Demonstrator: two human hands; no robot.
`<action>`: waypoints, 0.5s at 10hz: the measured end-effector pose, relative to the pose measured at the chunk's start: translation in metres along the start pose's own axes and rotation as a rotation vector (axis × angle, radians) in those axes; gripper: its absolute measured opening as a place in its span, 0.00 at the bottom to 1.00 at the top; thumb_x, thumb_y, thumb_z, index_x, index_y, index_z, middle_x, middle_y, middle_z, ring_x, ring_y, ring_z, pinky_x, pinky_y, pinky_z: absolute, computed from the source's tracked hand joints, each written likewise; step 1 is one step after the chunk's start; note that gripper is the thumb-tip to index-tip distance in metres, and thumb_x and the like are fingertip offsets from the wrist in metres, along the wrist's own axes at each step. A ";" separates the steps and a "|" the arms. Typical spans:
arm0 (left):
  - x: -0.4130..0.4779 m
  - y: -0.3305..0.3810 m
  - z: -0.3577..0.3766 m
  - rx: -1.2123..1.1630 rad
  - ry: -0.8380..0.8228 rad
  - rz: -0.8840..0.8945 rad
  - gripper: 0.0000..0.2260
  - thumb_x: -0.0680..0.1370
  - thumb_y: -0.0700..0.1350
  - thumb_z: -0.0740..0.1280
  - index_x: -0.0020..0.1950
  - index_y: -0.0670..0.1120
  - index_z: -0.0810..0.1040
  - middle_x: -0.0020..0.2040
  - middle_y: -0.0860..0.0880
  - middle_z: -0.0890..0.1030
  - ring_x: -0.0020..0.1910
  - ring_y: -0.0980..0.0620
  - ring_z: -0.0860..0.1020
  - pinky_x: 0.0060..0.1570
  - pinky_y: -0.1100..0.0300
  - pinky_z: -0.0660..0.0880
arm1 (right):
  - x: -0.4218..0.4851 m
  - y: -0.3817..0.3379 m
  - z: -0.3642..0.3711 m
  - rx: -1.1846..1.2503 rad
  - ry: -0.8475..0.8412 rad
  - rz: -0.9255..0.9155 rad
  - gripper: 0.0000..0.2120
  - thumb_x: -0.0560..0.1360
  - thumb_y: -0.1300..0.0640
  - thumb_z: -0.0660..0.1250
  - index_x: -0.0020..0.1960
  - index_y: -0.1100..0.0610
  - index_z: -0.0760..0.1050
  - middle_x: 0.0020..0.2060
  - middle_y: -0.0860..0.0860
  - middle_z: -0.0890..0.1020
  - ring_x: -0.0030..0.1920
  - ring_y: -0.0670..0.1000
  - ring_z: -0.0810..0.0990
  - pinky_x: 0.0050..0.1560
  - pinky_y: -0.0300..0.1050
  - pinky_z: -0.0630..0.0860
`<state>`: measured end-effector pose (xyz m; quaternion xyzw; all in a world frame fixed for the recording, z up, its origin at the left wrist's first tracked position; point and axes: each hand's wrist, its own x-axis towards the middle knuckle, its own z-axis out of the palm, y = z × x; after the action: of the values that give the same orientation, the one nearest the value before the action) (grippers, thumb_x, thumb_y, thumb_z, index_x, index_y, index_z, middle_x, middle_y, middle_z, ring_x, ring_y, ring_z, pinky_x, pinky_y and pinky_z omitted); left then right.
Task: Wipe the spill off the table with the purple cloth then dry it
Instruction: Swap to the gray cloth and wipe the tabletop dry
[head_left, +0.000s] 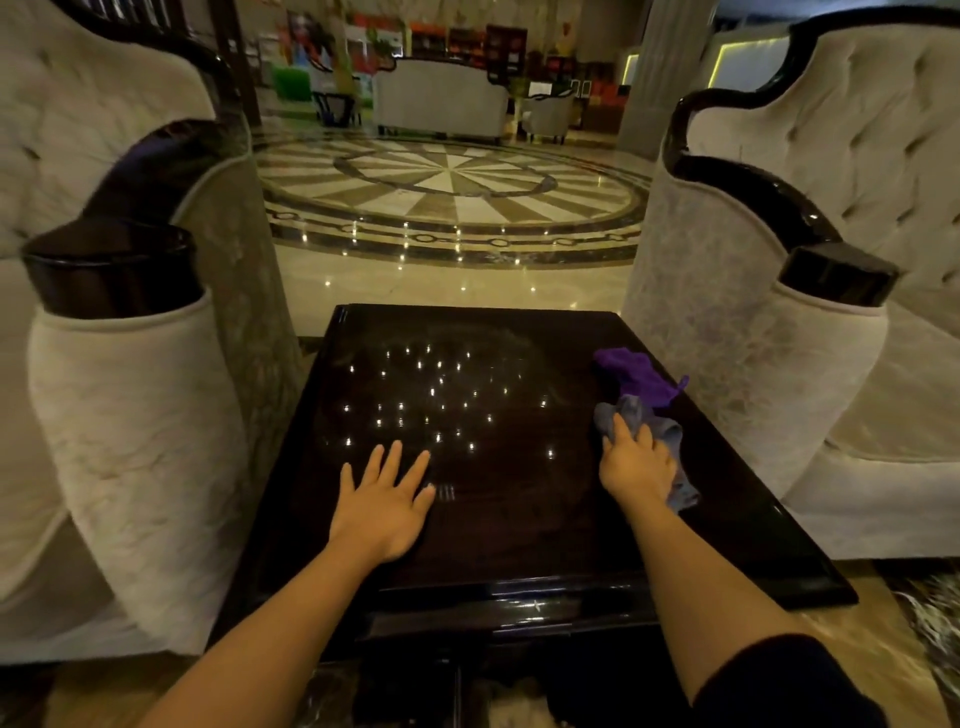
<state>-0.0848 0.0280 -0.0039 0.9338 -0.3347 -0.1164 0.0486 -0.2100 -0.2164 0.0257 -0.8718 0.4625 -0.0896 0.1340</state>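
A dark glossy table (519, 551) fills the middle of the view, its top mirroring many small ceiling lights. A bright purple cloth (636, 376) lies crumpled near the table's right edge. Just in front of it, my right hand (636, 465) presses down on a greyish-blue cloth (670, 436), fingers curled over it. My left hand (387, 499) lies flat on the table at the near left, fingers spread, holding nothing. Faint smears show on the surface around the middle; I cannot make out a distinct spill.
Pale tufted armchairs stand close on both sides, the left armrest (119, 374) and the right armrest (769, 358) hemming in the table. Beyond the far edge is polished marble floor (457, 192) with a round inlay, and a sofa (441, 98) farther back.
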 end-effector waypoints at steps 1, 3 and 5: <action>0.001 0.000 0.000 0.011 -0.002 0.001 0.24 0.80 0.59 0.42 0.75 0.56 0.40 0.77 0.48 0.39 0.75 0.47 0.37 0.72 0.43 0.37 | 0.006 -0.021 0.010 -0.027 -0.042 -0.087 0.21 0.80 0.51 0.50 0.73 0.49 0.52 0.73 0.60 0.58 0.70 0.63 0.60 0.70 0.57 0.58; 0.000 0.000 0.001 0.009 0.003 0.005 0.24 0.80 0.58 0.42 0.75 0.55 0.41 0.77 0.48 0.38 0.75 0.47 0.36 0.72 0.43 0.37 | 0.017 -0.048 0.026 -0.072 -0.138 -0.417 0.20 0.80 0.51 0.52 0.71 0.45 0.57 0.73 0.56 0.60 0.70 0.61 0.61 0.69 0.55 0.60; -0.001 0.003 0.001 0.009 0.006 -0.012 0.24 0.80 0.58 0.42 0.75 0.56 0.41 0.77 0.48 0.39 0.75 0.48 0.37 0.72 0.43 0.37 | 0.004 -0.064 0.037 -0.020 -0.265 -0.742 0.19 0.79 0.53 0.56 0.69 0.45 0.63 0.74 0.53 0.60 0.72 0.54 0.60 0.72 0.53 0.57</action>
<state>-0.0870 0.0266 -0.0039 0.9364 -0.3293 -0.1123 0.0449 -0.1477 -0.1797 0.0111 -0.9850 0.0957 -0.0139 0.1426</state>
